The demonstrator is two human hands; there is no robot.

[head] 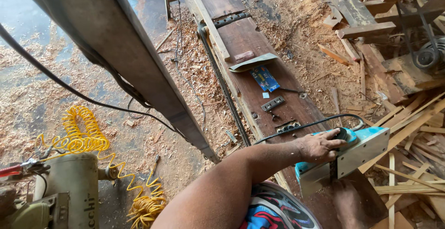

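A long dark plank (259,67) runs up the middle over a shaving-strewn floor (28,99); a leaning beam (130,53) hides the floor behind it. On the plank's near end sits a blue electric planer (352,157), the right hand (320,145) closed over its top grip. The left hand (347,201), beneath the planer, is shadowed; its grip cannot be judged. A yellow coiled hose (85,134) lies well left.

Soft, even daylight fills the scene, bright enough that the sawdust-strewn concrete floor (37,99) shows a pale bluish sheen toward its upper left corner. Shadows are faint and diffuse. Focus is sharp throughout, though the wide lens bends straight lines near the edges.
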